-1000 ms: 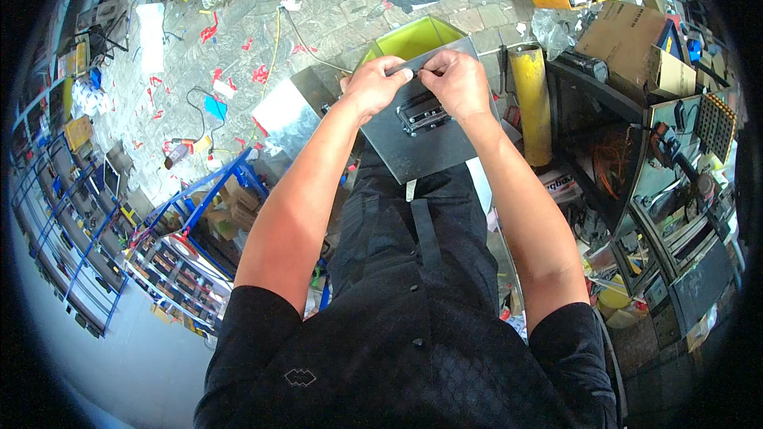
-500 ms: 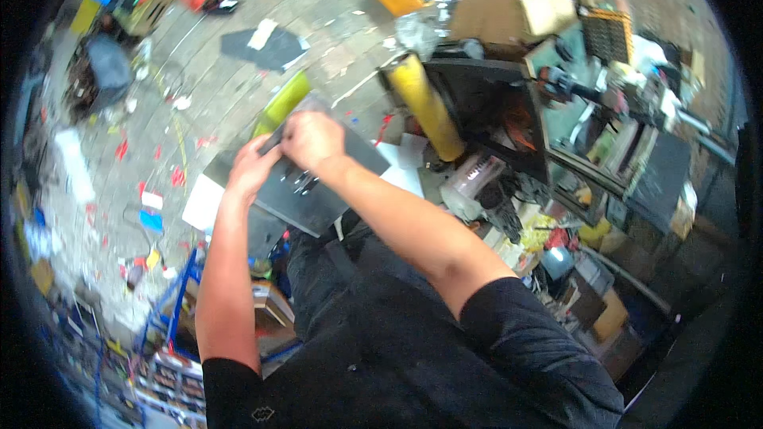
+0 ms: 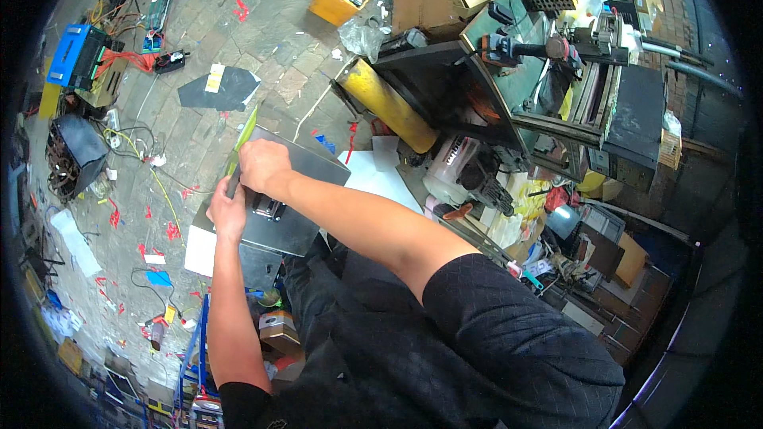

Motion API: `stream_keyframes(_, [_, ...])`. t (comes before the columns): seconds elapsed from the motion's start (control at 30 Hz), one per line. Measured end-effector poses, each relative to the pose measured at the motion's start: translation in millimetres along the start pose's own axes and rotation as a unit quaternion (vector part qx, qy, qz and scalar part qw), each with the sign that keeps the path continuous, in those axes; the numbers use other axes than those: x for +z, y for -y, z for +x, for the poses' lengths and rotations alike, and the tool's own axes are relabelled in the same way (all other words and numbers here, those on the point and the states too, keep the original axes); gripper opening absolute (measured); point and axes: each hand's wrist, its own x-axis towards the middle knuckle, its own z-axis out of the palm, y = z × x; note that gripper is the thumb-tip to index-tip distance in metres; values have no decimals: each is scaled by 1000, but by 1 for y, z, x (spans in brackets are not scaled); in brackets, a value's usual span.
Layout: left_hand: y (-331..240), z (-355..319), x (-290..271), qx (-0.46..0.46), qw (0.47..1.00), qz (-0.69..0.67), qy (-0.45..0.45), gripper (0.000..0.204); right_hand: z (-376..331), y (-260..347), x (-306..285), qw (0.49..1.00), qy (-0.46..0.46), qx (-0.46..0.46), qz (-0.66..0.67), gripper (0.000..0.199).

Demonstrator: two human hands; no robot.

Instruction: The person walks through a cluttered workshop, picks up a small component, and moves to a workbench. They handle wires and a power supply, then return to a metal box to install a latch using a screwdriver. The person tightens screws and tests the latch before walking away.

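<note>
A dark grey flat panel [image 3: 290, 234] lies tilted in front of my body, with a small shiny metal fitting [image 3: 269, 207] on its face. A yellow-green sheet [image 3: 245, 139] stands nearly edge-on at the panel's far left edge. My left hand [image 3: 228, 210] is closed, thumb up, around a dark edge piece beside that sheet. Just above it, my right hand [image 3: 265, 165] forms a fist against the panel's upper left corner; its fingertips and whatever they grip are hidden. My right forearm crosses over the panel.
White sheets [image 3: 381, 179] lie right of the panel. A yellow cylinder [image 3: 388, 105] leans by a dark open-sided bench [image 3: 445, 87] bearing tools. Toolboxes, one orange [image 3: 342, 0] and one blue [image 3: 73, 56], stand on the littered paved floor. A grey cut sheet [image 3: 230, 89] lies ahead.
The view has shifted, so the surroundings sit differently in the picture. The yellow-green sheet showed its broad face before and now appears narrow. Both hands stay together at the panel's edge.
</note>
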Motion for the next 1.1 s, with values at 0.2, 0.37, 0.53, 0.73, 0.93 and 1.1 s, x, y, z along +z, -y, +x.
stream_keyframes(0.2, [10,11,-1,-24,999,-42,7,41,9,-3,12,999,-12,-31,-8,21])
stream_keyframes(0.37, [2,21,-9,-53,997,-33,47,45,6,-25,19,990,-40,-93,101,22])
stream_keyframes(0.53, [20,25,-1,-1,998,-50,24,33,-38,-99,8,881,-167,-154,414,19])
stream_keyframes(0.73, [-17,10,3,-51,997,-52,-9,31,-97,-269,-54,838,-325,24,437,14])
stream_keyframes(0.93, [8,28,-2,-56,995,-81,25,24,-122,-449,-159,670,-509,221,493,20])
stream_keyframes(1.1, [2,31,-9,-114,985,-120,46,24,-97,-523,-234,694,-530,301,384,26])
